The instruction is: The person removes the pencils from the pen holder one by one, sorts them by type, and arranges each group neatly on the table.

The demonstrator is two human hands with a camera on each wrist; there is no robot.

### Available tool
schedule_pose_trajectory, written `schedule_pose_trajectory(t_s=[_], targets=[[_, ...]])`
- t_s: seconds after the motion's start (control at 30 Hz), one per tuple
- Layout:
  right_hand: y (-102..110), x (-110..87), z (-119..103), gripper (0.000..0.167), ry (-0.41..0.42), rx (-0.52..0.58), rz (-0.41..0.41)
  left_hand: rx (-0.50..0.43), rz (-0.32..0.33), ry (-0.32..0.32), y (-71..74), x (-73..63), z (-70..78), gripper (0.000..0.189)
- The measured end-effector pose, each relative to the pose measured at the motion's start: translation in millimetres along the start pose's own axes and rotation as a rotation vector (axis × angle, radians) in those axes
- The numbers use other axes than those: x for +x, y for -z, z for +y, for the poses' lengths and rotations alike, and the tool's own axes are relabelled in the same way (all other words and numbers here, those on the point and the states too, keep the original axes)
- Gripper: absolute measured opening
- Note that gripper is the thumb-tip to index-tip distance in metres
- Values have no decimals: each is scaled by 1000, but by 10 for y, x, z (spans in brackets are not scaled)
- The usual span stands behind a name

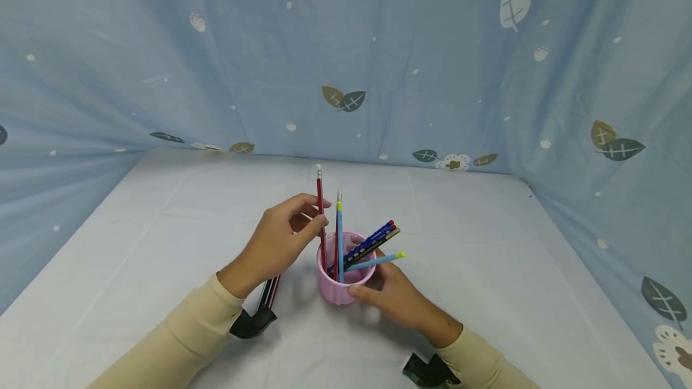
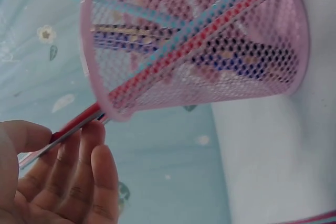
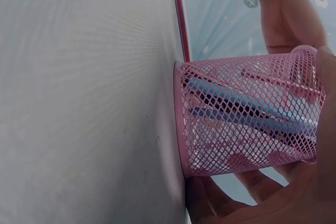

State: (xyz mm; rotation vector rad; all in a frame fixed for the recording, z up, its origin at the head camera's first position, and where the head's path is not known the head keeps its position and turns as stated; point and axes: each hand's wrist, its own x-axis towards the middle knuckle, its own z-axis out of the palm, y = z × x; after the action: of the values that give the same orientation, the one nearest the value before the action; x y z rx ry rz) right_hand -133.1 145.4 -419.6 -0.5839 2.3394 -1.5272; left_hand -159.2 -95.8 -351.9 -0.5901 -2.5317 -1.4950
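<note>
A pink mesh pen cup [image 1: 335, 296] stands upright on the white tabletop. My left hand [image 1: 273, 248] pinches a red pencil [image 1: 319, 197] between thumb and fingers; its white eraser points up and its lower part is inside the cup. Around the cup's right side curls my right hand [image 1: 405, 302], thumb at the near rim, and in the right wrist view its fingers [image 3: 257, 184] lie along the mesh. Inside lean a light blue pencil [image 1: 340, 233] beside another red one, dark blue and black dotted pencils [image 1: 373, 242], and a second light blue pencil [image 1: 378, 260] tilted right.
On the table, partly hidden by the left forearm, lie dark striped and red pencils [image 1: 268, 293]. A black wrist-worn piece [image 1: 253, 323] sits at the left cuff, another black piece [image 1: 429, 371] at the right. A blue leaf-patterned curtain [image 1: 346, 47] borders the table [image 1: 459, 227].
</note>
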Motion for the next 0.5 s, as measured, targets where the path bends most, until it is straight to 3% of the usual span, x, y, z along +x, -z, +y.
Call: schedule_pose_trajectory(t_s=[0.5], targets=[[-1,9,17,72,34,15,-4,-173,63,-29,227,10,114,25]])
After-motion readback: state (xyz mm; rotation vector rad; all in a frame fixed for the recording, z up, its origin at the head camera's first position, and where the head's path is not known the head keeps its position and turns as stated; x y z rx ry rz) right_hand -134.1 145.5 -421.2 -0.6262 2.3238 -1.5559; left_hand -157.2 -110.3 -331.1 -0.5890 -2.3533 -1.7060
